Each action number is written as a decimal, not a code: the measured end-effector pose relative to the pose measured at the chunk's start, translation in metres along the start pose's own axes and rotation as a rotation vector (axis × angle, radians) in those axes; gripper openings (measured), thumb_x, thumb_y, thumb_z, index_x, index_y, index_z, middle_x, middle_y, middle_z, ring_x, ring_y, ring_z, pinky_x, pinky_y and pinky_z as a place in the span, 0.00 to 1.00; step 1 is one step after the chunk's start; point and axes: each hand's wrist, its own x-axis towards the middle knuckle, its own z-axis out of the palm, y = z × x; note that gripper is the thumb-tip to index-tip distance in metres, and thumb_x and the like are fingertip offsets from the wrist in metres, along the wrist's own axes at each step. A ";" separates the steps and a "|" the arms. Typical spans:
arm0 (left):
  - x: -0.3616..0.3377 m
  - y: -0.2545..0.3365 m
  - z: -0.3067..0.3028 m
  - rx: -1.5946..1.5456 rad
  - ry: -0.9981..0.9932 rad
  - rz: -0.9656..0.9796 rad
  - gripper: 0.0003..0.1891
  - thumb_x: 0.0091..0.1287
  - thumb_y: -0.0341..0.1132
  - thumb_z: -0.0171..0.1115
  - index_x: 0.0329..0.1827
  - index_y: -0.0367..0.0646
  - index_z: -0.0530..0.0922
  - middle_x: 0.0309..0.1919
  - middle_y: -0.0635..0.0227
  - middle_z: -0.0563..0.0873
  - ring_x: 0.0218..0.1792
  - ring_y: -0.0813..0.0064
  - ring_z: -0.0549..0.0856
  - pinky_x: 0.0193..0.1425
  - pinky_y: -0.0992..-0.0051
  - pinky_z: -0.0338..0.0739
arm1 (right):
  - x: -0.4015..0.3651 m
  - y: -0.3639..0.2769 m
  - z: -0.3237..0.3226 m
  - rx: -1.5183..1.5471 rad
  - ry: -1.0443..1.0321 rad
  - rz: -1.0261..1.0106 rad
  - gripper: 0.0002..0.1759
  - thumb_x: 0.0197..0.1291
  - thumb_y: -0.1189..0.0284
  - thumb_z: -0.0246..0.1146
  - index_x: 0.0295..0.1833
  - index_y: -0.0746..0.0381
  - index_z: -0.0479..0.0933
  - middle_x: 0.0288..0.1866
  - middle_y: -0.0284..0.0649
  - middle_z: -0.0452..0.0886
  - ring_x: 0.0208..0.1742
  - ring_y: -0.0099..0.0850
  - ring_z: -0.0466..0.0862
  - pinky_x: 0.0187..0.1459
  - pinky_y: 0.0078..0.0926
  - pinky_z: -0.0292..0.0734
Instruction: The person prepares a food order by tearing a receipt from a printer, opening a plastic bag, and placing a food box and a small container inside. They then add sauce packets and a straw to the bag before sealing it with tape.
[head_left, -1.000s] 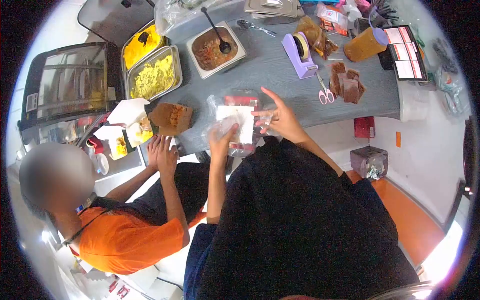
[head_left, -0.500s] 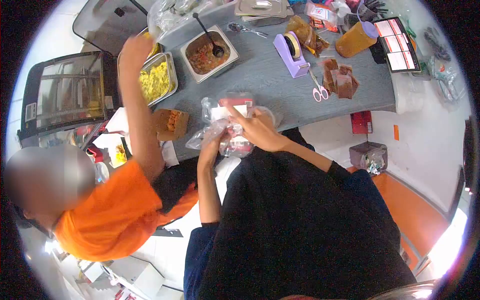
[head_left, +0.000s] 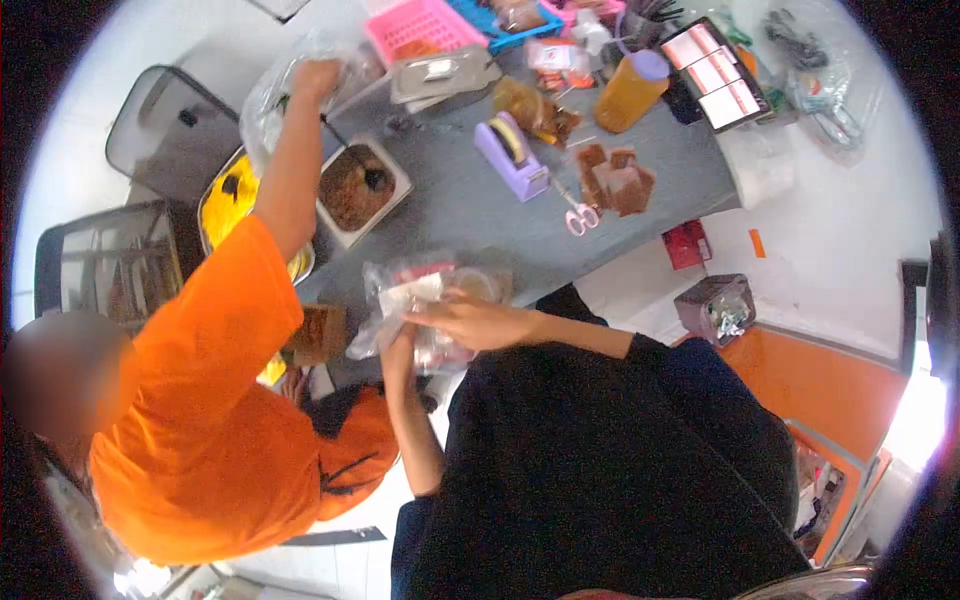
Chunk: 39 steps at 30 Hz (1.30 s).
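A clear plastic bag point(head_left: 374, 337) lies at the table's front edge, with red and white packed items showing through it. My left hand point(head_left: 399, 356) is closed on the gathered plastic at the near side. My right hand point(head_left: 478, 320) comes in from the right, its fingers bent against the bag beside a white paper slip point(head_left: 412, 293). The two hands almost meet over the bag. Blur hides the exact fingertip contact. Just behind my right hand, a round clear lid or container point(head_left: 487, 284) is partly covered.
A co-worker in an orange shirt point(head_left: 200, 400) reaches across at left. Nearby stand a pan of brown food point(head_left: 360, 195), a yellow food tray point(head_left: 228, 205) and a brown box point(head_left: 318, 333). Further right are a purple tape dispenser point(head_left: 512, 160), pink scissors point(head_left: 580, 215), brown sachets point(head_left: 618, 182) and a bottle point(head_left: 630, 95).
The camera view has shifted, so the table items sit further left. The co-worker's arm has moved toward the back plastic bag. My right hand's raised finger has lowered onto the bag.
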 end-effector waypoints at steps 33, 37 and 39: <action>-0.003 0.040 0.195 -1.138 0.458 -0.099 0.08 0.67 0.39 0.56 0.43 0.46 0.75 0.19 0.80 0.70 0.17 0.91 0.63 0.19 0.86 0.54 | -0.118 0.388 -0.381 -0.751 -0.116 0.890 0.09 0.51 0.73 0.58 0.39 0.63 0.79 0.43 0.53 0.81 0.45 0.47 0.82 0.42 0.42 0.79; -0.002 0.037 0.186 -1.074 0.418 -0.145 0.07 0.65 0.40 0.58 0.40 0.48 0.75 0.19 0.80 0.70 0.16 0.89 0.63 0.18 0.85 0.55 | -0.103 0.361 -0.403 -0.855 -0.148 0.953 0.09 0.53 0.72 0.57 0.38 0.61 0.81 0.43 0.51 0.81 0.44 0.46 0.83 0.40 0.40 0.80; -0.002 0.037 0.184 -1.064 0.378 -0.168 0.09 0.62 0.40 0.62 0.40 0.47 0.75 0.23 0.79 0.74 0.17 0.88 0.67 0.19 0.86 0.59 | -0.094 0.337 -0.417 -0.978 -0.103 0.931 0.09 0.53 0.72 0.57 0.37 0.61 0.81 0.41 0.50 0.82 0.43 0.45 0.84 0.39 0.39 0.80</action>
